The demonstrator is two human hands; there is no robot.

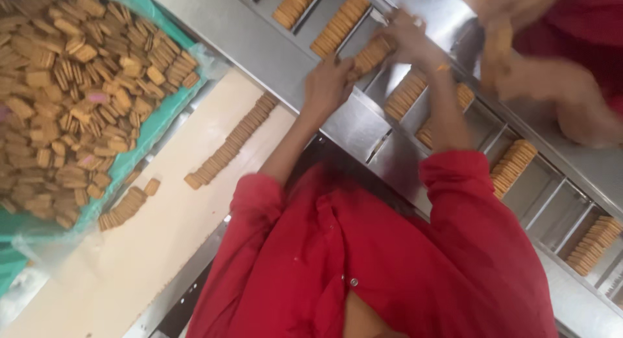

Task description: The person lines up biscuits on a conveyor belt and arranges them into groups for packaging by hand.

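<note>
A short stack of biscuits (372, 54) is sitting on edge in a slot of the steel conveyor (272, 49), w/ both hands closing on it — the left hand (326, 86) is pressing against its near end, fingers curled, and the right hand (409, 40) is gripping the far end from above. Both arms are reaching out from red sleeves (454, 175). More biscuit rows (339, 24) are lying in neighbouring slots, one row (404, 94) just beside the right forearm, others (513, 166) further along the belt to the right. Across the conveyor another person's hands (513, 59), blurred, are working at the top right; their grip is too blurred to tell. To the left, a long biscuit row (230, 143) is lying on the cream table (149, 247) — well apart from the hands. Beyond it, a teal tray (170, 107) lined w/ clear plastic is holding a big loose heap of biscuits (78, 85).
</note>
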